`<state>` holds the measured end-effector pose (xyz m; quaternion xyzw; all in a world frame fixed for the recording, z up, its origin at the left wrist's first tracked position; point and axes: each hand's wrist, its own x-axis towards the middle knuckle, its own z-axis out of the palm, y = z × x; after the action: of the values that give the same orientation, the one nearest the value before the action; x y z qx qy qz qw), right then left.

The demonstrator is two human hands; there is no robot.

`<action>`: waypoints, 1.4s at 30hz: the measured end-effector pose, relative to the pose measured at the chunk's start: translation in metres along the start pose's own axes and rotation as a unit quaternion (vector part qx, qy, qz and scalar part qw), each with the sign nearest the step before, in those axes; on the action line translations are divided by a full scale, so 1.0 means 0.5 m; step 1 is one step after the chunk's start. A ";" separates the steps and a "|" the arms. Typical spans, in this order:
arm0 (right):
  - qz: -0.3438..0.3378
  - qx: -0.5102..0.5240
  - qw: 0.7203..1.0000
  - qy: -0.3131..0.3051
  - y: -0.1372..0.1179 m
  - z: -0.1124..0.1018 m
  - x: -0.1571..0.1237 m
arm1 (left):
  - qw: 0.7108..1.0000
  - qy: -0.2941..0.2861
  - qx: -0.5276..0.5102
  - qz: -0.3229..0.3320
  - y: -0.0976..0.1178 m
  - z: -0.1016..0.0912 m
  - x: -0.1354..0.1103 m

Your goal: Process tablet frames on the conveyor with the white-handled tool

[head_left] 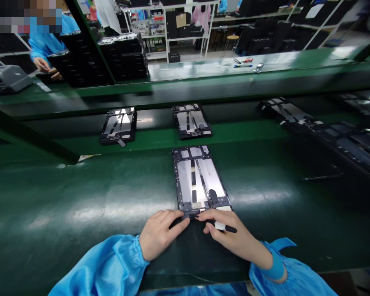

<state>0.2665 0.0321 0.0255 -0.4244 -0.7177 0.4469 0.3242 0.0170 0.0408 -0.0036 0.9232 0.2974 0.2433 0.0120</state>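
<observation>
Here, left hand (158, 235): fingers together and lightly curled, tips at the frame's near edge; whether they grip it cannot be told.
Right hand (234, 239): thumb and fingers pinched closed on a black tool (230, 229) bearing a white tab (220, 225), just beside that same edge.
Frame (197, 181): dark tablet frame with silver panels, flat on the belt, long axis pointing away from the person; seemingly set so its near edge lies between both hands.
Belt (80, 197): green, smooth, apparently chosen as a flat working surface.
Next frames (119, 125): two alike, farther along, well apart, perhaps spaced to keep them from touching.
Far side: hand tools (243, 61) on a green bench; a co-worker's hand (41, 64) beside stacked black trays (123, 57).
</observation>
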 end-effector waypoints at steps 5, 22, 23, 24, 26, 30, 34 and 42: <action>0.024 -0.001 1.000 -0.018 -0.014 -0.002 0.006 | 1.000 0.001 -0.002 -0.001 -0.002 -0.002 0.007; 0.207 0.073 0.971 -0.092 -0.012 0.022 -0.011 | 0.987 -0.129 -0.054 0.080 0.063 -0.017 -0.026; 0.199 0.064 0.974 -0.091 -0.012 0.023 -0.008 | 0.987 -0.129 -0.054 0.080 0.062 -0.016 -0.026; 0.191 0.052 0.976 -0.089 -0.013 0.022 -0.007 | 0.987 -0.128 -0.055 0.079 0.062 -0.016 -0.027; 0.174 0.020 0.981 -0.081 -0.015 0.019 -0.005 | 0.987 -0.126 -0.057 0.077 0.062 -0.016 -0.028; 0.138 -0.038 0.988 -0.064 -0.015 0.018 -0.007 | 0.987 -0.130 -0.053 0.078 0.064 -0.016 -0.029; 0.122 -0.035 0.989 -0.075 -0.011 0.023 -0.007 | 0.987 -0.132 -0.051 0.072 0.065 -0.014 -0.029; 0.129 -0.024 0.990 -0.060 -0.004 0.031 -0.015 | 0.987 -0.129 -0.057 0.070 0.065 -0.015 -0.029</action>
<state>0.2559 0.0193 0.0208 -0.4934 -0.6855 0.4924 0.2103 0.0211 0.0052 0.0022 0.9631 0.2137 0.1388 0.0863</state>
